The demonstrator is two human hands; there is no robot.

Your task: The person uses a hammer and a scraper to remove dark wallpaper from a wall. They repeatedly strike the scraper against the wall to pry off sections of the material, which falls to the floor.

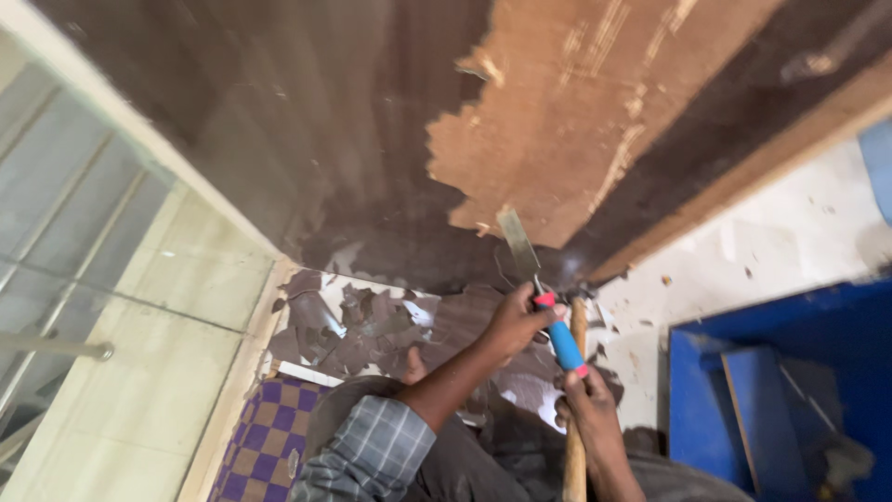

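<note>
Scraping dark laminate off a wooden panel.

The left hand (511, 321) is clamped on the blue-handled chisel (539, 288); its blade, above that grip, meets the laminate (325, 139) edge beside bare wood (557, 121). The right hand (587, 400), below, is closed on a wooden hammer handle (576, 437). Best kept: a shallow blade angle and light taps. Peeled flakes (362, 325) lie left of the grip.

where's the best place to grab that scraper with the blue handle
By the blue handle, coming from below, the person's side. The scraper slants up with its flat metal blade against the panel's peeling dark veneer, so only the handle is free. The left hand grips its top.
</note>
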